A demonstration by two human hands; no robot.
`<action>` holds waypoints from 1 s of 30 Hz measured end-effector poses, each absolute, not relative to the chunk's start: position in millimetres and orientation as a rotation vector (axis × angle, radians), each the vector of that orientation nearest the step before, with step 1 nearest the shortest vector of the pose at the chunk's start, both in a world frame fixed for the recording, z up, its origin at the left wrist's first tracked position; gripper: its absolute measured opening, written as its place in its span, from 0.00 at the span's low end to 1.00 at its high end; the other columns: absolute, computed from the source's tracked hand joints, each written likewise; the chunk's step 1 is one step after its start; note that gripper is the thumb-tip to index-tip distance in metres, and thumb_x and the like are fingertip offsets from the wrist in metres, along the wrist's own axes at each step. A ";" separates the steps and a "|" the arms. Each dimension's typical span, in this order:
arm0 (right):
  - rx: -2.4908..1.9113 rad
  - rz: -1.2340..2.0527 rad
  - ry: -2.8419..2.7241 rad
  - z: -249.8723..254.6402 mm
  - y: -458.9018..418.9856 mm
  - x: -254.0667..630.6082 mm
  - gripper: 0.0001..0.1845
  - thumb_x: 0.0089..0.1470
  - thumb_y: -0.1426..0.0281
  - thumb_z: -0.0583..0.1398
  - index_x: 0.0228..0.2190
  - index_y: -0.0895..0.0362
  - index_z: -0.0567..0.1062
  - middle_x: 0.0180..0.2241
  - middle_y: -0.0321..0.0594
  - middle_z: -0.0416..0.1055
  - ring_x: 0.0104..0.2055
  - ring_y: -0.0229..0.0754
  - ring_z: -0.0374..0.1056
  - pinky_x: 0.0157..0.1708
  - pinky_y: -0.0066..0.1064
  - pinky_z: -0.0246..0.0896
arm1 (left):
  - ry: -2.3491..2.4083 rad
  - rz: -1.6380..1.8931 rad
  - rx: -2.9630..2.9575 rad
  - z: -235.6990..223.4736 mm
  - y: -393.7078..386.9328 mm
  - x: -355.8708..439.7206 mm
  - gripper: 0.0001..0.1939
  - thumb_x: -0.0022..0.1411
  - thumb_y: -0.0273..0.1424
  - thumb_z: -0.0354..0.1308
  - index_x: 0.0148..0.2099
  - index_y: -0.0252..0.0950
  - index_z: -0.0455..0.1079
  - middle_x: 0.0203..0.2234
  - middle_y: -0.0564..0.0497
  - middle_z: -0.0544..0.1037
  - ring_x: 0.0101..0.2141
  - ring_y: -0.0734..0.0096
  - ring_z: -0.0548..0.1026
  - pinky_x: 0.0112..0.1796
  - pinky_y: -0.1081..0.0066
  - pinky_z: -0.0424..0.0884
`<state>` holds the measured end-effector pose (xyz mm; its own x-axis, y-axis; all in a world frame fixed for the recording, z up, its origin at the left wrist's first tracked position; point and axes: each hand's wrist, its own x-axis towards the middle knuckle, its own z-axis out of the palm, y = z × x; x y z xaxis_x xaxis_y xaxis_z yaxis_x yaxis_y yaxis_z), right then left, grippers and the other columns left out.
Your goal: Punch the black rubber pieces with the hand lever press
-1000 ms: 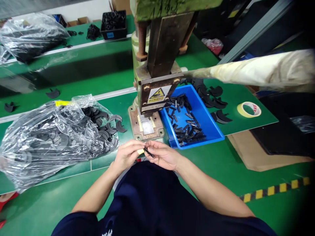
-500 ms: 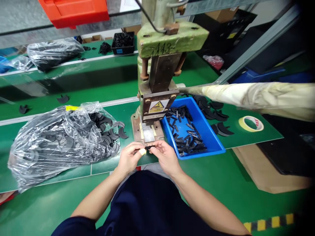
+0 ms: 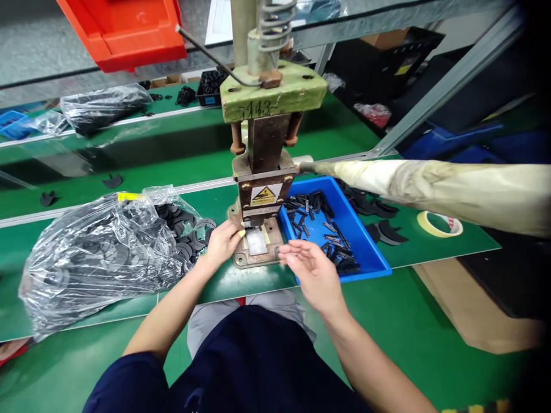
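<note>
A green hand press [image 3: 275, 102] with a warning label on its ram guard stands in front of me. My left hand [image 3: 222, 245] is at the left of the press's base, its fingers pinched just below the ram guard. Yellow covering shows on a fingertip. Whatever those fingers hold, if anything, is hidden. To the right of the base, my right hand [image 3: 316, 274] is open, fingers stretched toward the press with nothing visible in them. It overlaps the near left edge of a blue bin [image 3: 370, 252] that contains many small black parts [image 3: 338, 244]. A bare metal plate [image 3: 257, 243] lies on the base.
A clear plastic bag [image 3: 99, 258] of dark curved pieces lies on the left, some spilling out. The press's wrapped lever [image 3: 451, 186] reaches across to the right above a tape roll [image 3: 439, 223]. An orange bin [image 3: 129, 40] sits on the shelf above.
My hands were together in front of the press, holding a small black part. They have separated: the left went forward to the base, the right moved right and opened. The view shifted slightly.
</note>
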<state>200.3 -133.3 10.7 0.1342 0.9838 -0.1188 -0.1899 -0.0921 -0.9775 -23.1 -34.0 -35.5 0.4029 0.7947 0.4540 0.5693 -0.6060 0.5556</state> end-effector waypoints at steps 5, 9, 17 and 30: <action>-1.242 1.183 -0.997 26.7 -132.1 225.7 0.16 0.50 0.59 0.66 0.38 0.53 0.74 0.35 0.40 0.79 0.33 0.38 0.75 0.38 0.36 0.75 | 1.132 0.817 2.547 -49.8 -14.8 -28.7 0.12 0.70 0.31 0.50 0.42 0.35 0.75 0.39 0.45 0.77 0.41 0.67 0.76 0.41 0.70 0.72; -1.221 1.053 -1.016 31.7 -124.7 238.9 0.13 0.51 0.62 0.66 0.38 0.53 0.75 0.33 0.38 0.79 0.31 0.37 0.75 0.35 0.34 0.76 | 1.072 0.635 2.642 -45.5 -12.5 -31.0 0.16 0.71 0.32 0.47 0.46 0.36 0.76 0.39 0.44 0.75 0.41 0.66 0.75 0.42 0.70 0.72; -0.663 0.408 -1.200 115.6 -95.8 244.9 0.31 0.44 0.64 0.70 0.52 0.47 0.73 0.54 0.37 0.69 0.61 0.48 0.63 0.59 0.47 0.66 | 1.081 0.548 2.635 -37.0 -14.7 -27.3 0.18 0.65 0.25 0.48 0.50 0.36 0.76 0.42 0.43 0.74 0.43 0.63 0.74 0.44 0.66 0.73; -0.643 -0.012 -1.466 63.2 -111.2 222.3 0.14 0.52 0.64 0.60 0.19 0.53 0.64 0.20 0.31 0.66 0.26 0.41 0.66 0.36 0.49 0.67 | 1.070 0.675 2.516 -48.2 -24.6 -25.0 0.20 0.61 0.20 0.47 0.50 0.36 0.76 0.44 0.45 0.74 0.47 0.65 0.73 0.50 0.68 0.72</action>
